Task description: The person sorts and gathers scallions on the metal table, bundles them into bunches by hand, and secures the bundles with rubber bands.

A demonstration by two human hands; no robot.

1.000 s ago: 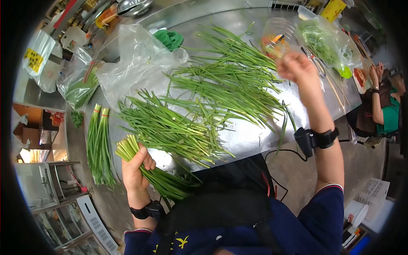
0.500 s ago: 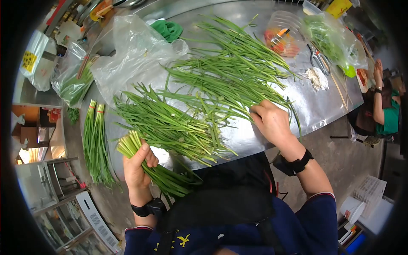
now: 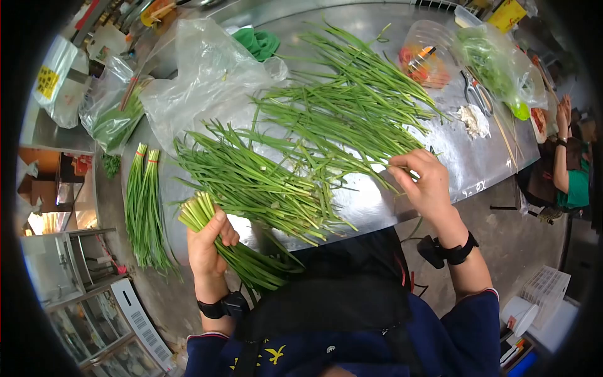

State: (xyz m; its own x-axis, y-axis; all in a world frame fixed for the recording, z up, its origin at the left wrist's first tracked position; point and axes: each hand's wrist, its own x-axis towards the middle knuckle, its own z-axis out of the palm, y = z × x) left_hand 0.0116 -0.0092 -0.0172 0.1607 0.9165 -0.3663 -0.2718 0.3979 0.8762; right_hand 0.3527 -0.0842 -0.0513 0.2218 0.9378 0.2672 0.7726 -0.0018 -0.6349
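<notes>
My left hand point(image 3: 213, 246) is wrapped round a thick bunch of garlic chives point(image 3: 202, 210), pale cut ends up and green leaves hanging over the table's front edge. At the right, my right hand point(image 3: 428, 182) pinches at the stalk ends of the loose garlic chives point(image 3: 352, 116); how many stalks are between its fingertips is hard to see. Between my hands lies another loose heap of garlic chives point(image 3: 257, 173), with bits of leaf on top. Two tied bundles of chives point(image 3: 143, 207) with red bands rest at the left.
Crumpled clear plastic bags point(image 3: 195, 75) and a green cloth point(image 3: 257, 43) lie at the back of the steel table point(image 3: 370, 204). Scissors point(image 3: 477, 94), a white crumpled scrap point(image 3: 472, 121) and a clear container point(image 3: 427, 56) are at the right. A co-worker's arm point(image 3: 561, 154) shows far right.
My right hand has moved a little to the right, its fingers raised from the chives' ends. My left hand keeps its hold on the bunch. The whole view has shifted slightly.
</notes>
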